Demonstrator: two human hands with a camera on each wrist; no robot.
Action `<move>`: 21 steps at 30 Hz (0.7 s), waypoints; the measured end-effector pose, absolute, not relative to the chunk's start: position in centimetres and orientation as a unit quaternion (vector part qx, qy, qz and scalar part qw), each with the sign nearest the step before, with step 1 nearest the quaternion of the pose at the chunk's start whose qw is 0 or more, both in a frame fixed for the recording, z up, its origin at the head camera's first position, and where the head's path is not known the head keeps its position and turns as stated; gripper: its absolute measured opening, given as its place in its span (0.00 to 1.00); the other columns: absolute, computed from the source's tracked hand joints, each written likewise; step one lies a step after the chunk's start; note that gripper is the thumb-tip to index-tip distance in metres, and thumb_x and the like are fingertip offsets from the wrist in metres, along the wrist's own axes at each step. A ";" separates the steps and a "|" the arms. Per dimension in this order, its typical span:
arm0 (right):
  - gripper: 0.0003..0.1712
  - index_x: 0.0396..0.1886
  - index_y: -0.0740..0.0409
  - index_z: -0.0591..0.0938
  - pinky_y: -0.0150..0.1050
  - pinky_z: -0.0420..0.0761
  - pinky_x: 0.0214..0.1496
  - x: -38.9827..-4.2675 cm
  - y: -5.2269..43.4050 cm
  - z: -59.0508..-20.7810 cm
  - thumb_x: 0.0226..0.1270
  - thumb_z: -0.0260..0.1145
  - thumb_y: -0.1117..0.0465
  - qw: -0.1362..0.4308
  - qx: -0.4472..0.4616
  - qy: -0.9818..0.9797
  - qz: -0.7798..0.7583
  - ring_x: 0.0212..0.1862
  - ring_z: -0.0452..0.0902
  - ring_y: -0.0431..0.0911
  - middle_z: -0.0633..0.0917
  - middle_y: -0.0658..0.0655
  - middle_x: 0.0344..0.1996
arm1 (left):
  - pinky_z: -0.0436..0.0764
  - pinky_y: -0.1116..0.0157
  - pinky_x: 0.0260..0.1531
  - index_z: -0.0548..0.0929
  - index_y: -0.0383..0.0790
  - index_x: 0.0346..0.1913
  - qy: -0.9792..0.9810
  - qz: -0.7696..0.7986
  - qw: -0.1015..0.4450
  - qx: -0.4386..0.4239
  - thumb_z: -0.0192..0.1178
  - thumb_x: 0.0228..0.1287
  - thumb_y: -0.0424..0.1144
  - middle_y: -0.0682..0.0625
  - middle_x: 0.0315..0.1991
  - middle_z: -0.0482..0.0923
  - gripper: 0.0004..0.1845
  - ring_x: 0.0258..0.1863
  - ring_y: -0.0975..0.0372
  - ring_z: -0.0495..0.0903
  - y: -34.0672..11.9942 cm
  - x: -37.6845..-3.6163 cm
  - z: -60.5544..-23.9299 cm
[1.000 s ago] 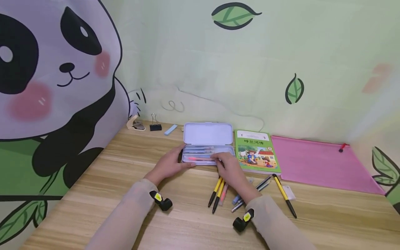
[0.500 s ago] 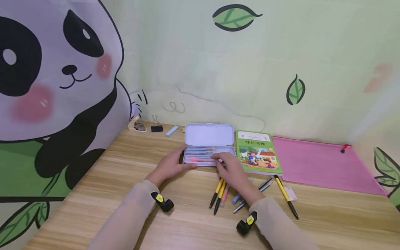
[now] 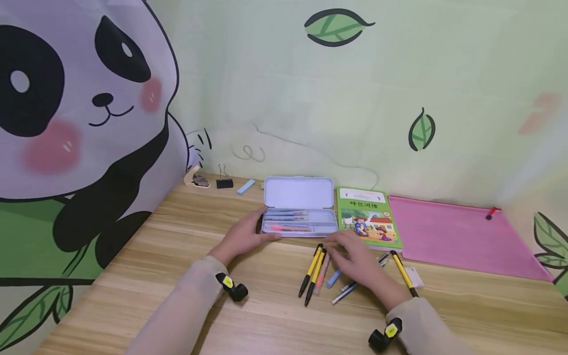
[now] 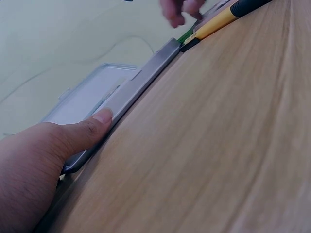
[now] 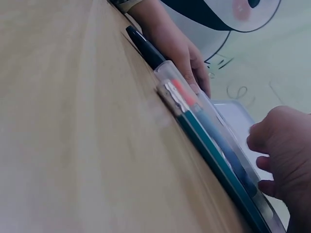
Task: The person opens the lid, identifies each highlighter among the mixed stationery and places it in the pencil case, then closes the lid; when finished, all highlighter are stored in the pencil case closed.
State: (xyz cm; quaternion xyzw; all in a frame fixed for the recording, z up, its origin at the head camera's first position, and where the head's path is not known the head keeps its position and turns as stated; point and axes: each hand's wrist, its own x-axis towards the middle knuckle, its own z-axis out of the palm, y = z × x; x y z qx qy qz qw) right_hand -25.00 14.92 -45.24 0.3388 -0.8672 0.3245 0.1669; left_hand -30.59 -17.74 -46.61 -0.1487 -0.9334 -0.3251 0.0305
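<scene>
An open pale-blue pencil case [image 3: 326, 228] lies on the wooden desk with its lid [image 3: 298, 192] tipped back and several pens in its tray. My left hand [image 3: 248, 235] grips the case's left end, thumb [image 4: 97, 124] against its front wall [image 4: 146, 77]. To the right, my right hand [image 3: 355, 256] hovers low over a loose bunch of pens on the desk: two yellow-and-black pens [image 3: 312, 271], a pink highlighter [image 3: 322, 274] and a blue one [image 3: 334, 278]. Its fingers [image 5: 272, 145] are loosely bent and nothing shows in them.
A green picture book [image 3: 368, 217] lies right of the case, then a pink zip pouch [image 3: 461, 234]. Another yellow pen [image 3: 403, 272] and a white eraser [image 3: 416, 277] lie near my right wrist. A stapler [image 3: 195, 178], binder clip [image 3: 224, 180] and blue eraser [image 3: 245, 186] sit by the wall.
My right hand has drawn back from the case's tray toward me and to the right, down over the loose pens. The left hand has stayed on the case.
</scene>
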 end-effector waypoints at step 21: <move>0.12 0.45 0.44 0.83 0.52 0.78 0.59 -23.6 17.8 -45.8 0.64 0.71 0.62 0.095 0.424 -0.855 0.284 0.58 0.73 0.44 0.81 0.46 0.51 | 0.62 0.48 0.72 0.58 0.43 0.79 -0.934 -0.323 0.034 -0.151 0.65 0.55 0.71 0.42 0.75 0.63 0.56 0.73 0.48 0.63 -17.7 -30.3 -46.3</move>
